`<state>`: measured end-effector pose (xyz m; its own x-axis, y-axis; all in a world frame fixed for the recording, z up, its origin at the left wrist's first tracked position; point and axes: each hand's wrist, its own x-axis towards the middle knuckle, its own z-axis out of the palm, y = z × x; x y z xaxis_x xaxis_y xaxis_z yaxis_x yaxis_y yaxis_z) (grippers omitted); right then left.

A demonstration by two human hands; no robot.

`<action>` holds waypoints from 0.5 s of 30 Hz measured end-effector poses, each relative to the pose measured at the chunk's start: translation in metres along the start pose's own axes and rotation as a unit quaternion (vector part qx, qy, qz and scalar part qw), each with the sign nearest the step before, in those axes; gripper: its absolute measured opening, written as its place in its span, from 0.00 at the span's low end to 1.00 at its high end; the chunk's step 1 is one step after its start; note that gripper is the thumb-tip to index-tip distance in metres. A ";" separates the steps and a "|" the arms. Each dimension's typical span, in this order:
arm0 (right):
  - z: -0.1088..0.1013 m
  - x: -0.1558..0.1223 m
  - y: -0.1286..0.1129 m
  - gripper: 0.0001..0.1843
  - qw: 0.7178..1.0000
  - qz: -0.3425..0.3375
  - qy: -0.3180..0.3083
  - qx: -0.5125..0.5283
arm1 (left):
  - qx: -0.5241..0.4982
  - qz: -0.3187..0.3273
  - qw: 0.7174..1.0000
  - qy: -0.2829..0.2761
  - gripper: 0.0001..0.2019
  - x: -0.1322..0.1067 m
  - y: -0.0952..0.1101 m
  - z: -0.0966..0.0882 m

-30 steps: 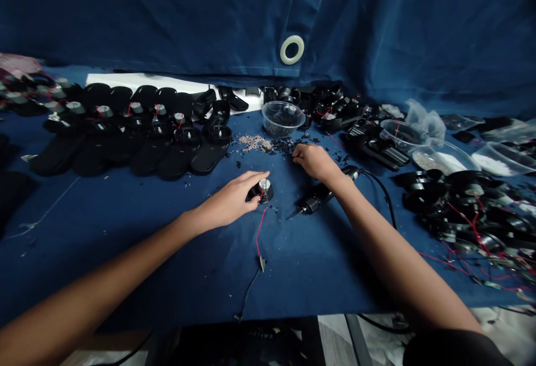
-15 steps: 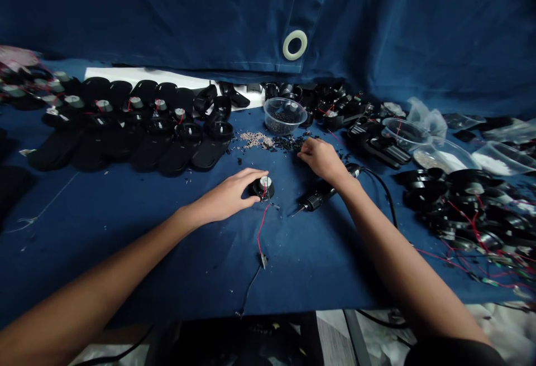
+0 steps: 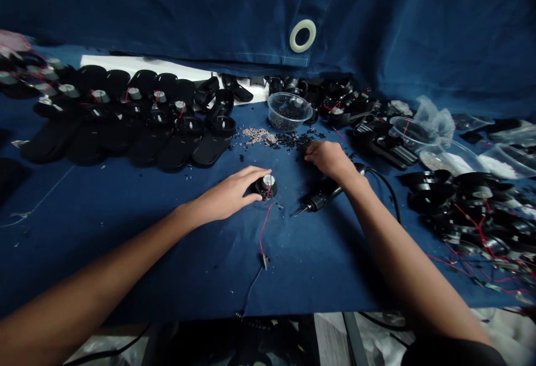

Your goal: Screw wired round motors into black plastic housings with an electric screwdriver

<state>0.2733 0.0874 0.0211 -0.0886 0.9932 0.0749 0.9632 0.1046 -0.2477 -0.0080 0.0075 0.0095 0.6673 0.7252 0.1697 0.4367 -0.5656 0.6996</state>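
My left hand (image 3: 228,194) curls thumb and forefinger around a small motor in a round black housing (image 3: 268,183), which sits on the blue cloth. From its silver top, a red wire (image 3: 262,231) runs down to a tiny circuit board (image 3: 265,261) with a dark lead trailing below. At the right end of a scatter of small black parts (image 3: 295,141), my right hand (image 3: 330,159) has its fingertips pinched together; whatever is between them is hidden. An electric screwdriver (image 3: 320,197) lies under my right wrist, its bit pointing left.
Small silver screws (image 3: 257,136) lie beside a clear bowl (image 3: 288,112). Black housings with motors (image 3: 167,137) line the back left. Wired black assemblies (image 3: 469,204) are heaped at right, near clear tubs (image 3: 450,157). The screwdriver's cable (image 3: 389,190) curves rightward.
The view has shifted slightly. My left hand stays around the motor, and my right fingers are still pinched at the edge of the black parts.
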 end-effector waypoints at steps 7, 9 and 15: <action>-0.006 -0.009 -0.005 0.09 0.999 0.000 0.053 0.000 | 0.006 -0.008 1.000 0.002 0.25 -0.001 0.001 0.002; -0.010 -0.015 -0.010 0.11 0.997 -0.004 0.070 0.016 | 0.011 -0.011 1.000 0.005 0.25 -0.001 0.002 0.003; -0.017 -0.064 -0.045 0.11 0.981 -0.034 0.104 0.163 | 0.016 -0.003 0.999 0.034 0.24 0.000 0.002 0.007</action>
<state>0.2403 0.0187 0.0437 -0.0639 0.9553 0.2887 0.8218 0.2144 -0.5279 -0.0027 0.0034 0.0059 0.6220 0.7533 0.2137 0.4603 -0.5726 0.6784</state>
